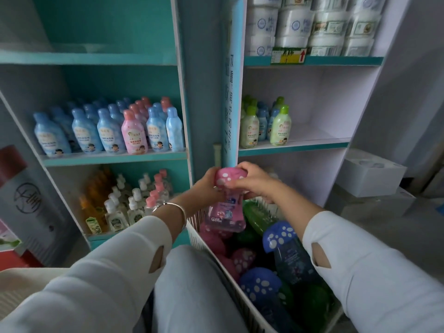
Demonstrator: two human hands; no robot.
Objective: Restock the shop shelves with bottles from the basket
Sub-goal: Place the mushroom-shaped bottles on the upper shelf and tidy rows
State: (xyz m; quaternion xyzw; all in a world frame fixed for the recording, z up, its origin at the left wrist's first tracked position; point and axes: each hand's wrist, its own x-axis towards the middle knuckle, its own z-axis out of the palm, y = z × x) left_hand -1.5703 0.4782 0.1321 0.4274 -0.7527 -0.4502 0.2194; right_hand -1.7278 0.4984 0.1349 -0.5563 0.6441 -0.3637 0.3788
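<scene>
Pink clear-bodied bottle with a white-spotted mushroom cap (225, 205) held upright, long axis vertical, above white slatted plastic basket (199, 239). Left hand (207, 182) and right hand (251, 181) both grip its cap from either side. Half-empty white shelf (312, 140) lies up and right, nearer the right hand.

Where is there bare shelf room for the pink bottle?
The right unit's middle shelf is bare from the green bottles to its side wall. Crowded: the left unit's blue and pink bottles and pump bottles below.
</scene>
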